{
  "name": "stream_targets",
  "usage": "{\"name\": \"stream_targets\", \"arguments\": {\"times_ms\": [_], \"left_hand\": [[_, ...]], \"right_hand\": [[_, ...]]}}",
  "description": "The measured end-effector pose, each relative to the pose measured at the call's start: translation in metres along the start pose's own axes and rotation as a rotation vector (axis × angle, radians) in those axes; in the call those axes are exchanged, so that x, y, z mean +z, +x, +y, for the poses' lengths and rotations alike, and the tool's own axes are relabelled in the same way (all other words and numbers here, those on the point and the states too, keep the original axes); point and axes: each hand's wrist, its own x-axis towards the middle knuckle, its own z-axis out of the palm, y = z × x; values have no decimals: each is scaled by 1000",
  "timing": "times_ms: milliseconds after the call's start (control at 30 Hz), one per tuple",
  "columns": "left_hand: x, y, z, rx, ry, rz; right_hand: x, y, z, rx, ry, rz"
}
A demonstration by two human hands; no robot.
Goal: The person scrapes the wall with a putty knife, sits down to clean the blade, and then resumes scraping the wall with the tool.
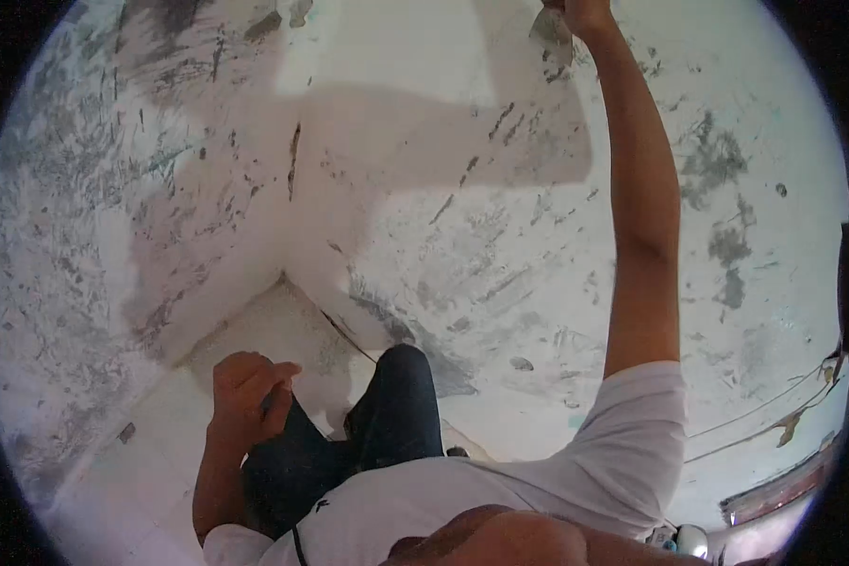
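Observation:
High up at the top edge of the view, my right hand (583,13) is partly cut off, its fingers closed at the patchy white wall (500,226). A greyish flat shape (550,36) shows just beside its fingers; whether it is a tool or a mark on the wall is unclear. My left hand (253,389) hangs low over my left knee, with its fingers curled and pressed together. What lies inside those fingers, if anything, is hidden.
Two scuffed walls meet at a corner (284,272) with a dark crack (294,162) above it. My bent legs (401,406) are below. Thin wires (755,436) and a reddish-brown frame (781,492) are at the right. A shadow falls across the wall.

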Motion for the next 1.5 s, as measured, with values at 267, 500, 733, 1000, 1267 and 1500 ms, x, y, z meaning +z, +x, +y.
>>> {"name": "stream_targets", "arguments": {"times_ms": [267,500,733,1000,1267,1500], "left_hand": [[2,0,-7,22,30,39],[-1,-1,-6,21,-11,65],[-4,3,-3,42,55,34],[3,-3,-18,-17,-5,18],[14,-1,-27,-10,26,-2],[16,-4,-19,-33,-96,-30]], "right_hand": [[5,10,-6,96,-575,357],[3,24,-19,285,54,53],[-28,-16,15,278,-369,457],[-8,-9,-6,127,-472,477],[1,-20,43,43,-794,302],[149,-212,282,311,-754,322]]}}
